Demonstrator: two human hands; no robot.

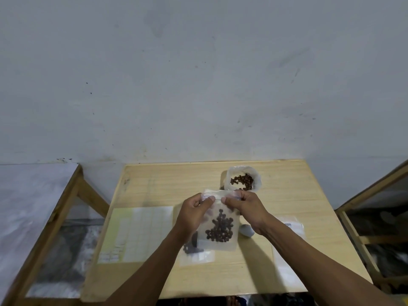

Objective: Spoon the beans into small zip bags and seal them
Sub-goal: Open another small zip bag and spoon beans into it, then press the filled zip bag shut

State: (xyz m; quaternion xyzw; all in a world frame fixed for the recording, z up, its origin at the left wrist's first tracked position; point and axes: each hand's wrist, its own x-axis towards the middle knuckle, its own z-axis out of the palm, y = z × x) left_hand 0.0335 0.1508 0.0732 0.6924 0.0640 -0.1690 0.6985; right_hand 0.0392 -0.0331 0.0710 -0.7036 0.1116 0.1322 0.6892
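Above the wooden table [287,195], left hand [194,214] and right hand [247,206] pinch the top edge of a small zip bag [217,241] — held upright, dark beans [220,228] inside — with the open bean bag [244,178] just behind it.

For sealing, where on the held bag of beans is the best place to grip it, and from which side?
Grip the zip bag along its top strip, pinching from both ends, as the left hand and right hand do now. The bag hangs upright with the beans settled low, so the top is flat and free; pinching there probably presses the zip closed without squeezing beans.
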